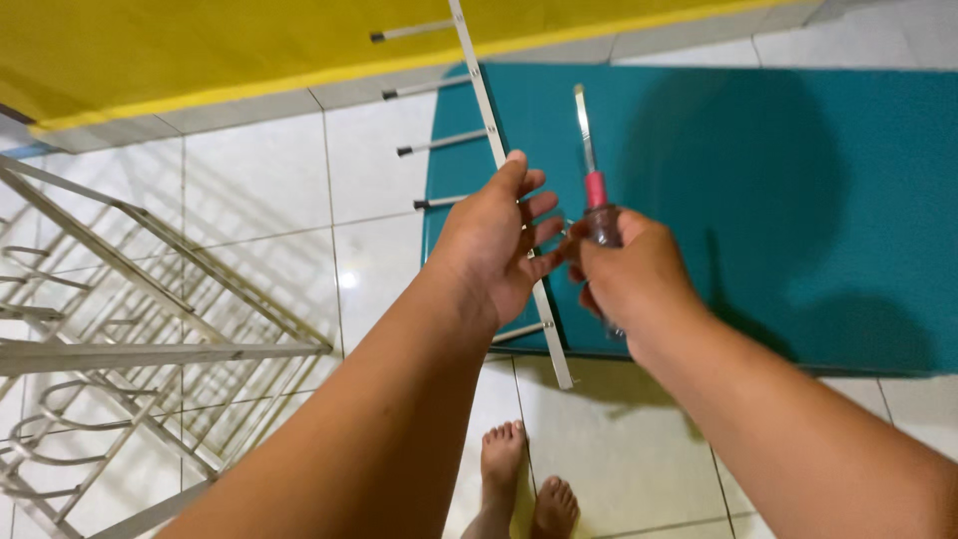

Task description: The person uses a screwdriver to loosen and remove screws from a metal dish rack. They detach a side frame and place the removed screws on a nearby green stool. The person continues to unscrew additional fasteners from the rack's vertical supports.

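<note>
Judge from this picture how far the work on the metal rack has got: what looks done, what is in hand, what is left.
Done: a large wire rack frame stands put together on the tiled floor. In hand: the left hand grips a metal strip with side pegs, and the right hand holds a red-handled screwdriver. Left: the strip is apart from the frame, not yet joined.

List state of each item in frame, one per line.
left hand: gripping the metal bar, fingers curled over it
right hand: closed around the screwdriver handle
screwdriver: held, tip pointing away
metal bar with pegs: lifted at a slant, pegs sticking out left
wire rack: lying on the tiled floor, untouched
teal mat: flat on the floor
</note>
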